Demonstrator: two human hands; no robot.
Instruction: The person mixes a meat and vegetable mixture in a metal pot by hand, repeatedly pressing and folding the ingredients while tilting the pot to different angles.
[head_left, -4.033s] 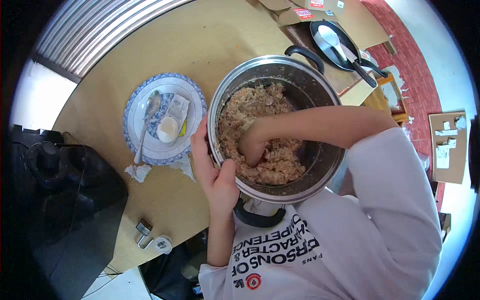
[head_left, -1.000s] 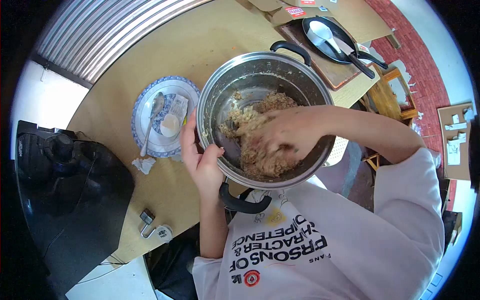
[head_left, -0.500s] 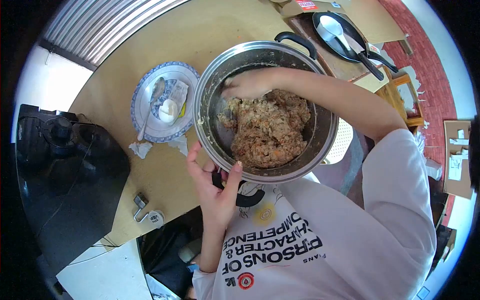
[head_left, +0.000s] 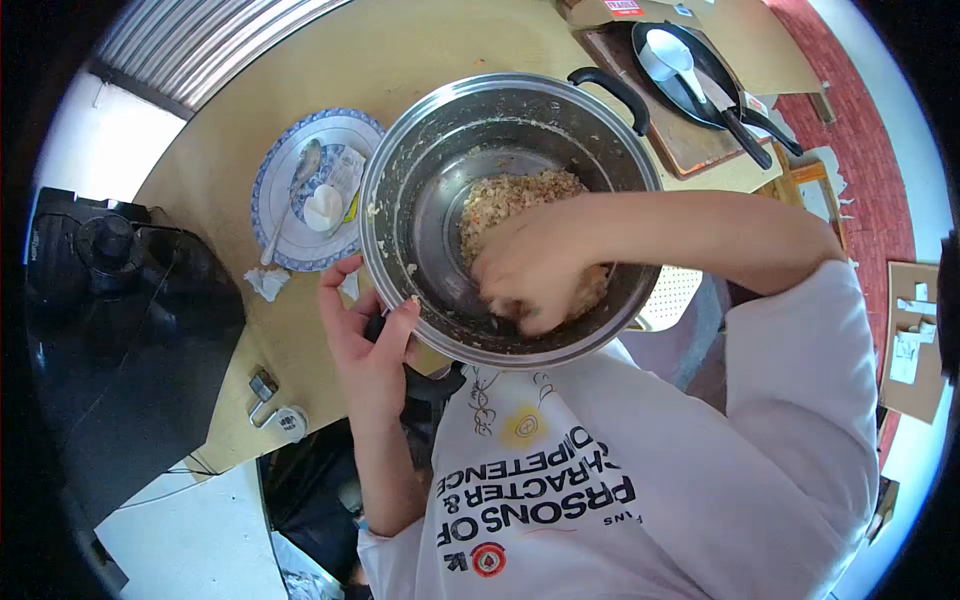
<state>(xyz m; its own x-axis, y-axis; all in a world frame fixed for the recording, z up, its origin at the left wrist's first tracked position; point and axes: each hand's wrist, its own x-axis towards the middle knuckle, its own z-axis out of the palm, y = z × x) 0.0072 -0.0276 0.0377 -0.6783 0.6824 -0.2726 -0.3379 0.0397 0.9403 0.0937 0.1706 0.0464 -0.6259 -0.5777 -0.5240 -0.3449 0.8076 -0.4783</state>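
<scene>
A large steel pot (head_left: 385, 245) with black handles sits at the table's edge, close to my body. Inside it lies a lumpy ground mixture (head_left: 510, 200) with small orange bits. My right hand (head_left: 535, 265) is down in the pot, its fingers curled into the mixture and partly hidden. At the pot's near left side, my left hand (head_left: 368, 340) grips the rim and near handle, thumb over the rim. Some residue sticks to the pot's inner wall.
Left of the pot is a blue-rimmed plate (head_left: 265, 190) with a spoon (head_left: 295, 195) and a white piece (head_left: 323, 208). A black appliance (head_left: 130, 330) stands far left, a padlock (head_left: 290, 423) near the edge. A pan (head_left: 685, 100) holding utensils lies back right.
My right hand has moved from the pot's far left wall down toward its near side, into the mixture. The pot and my left hand appear slightly further left.
</scene>
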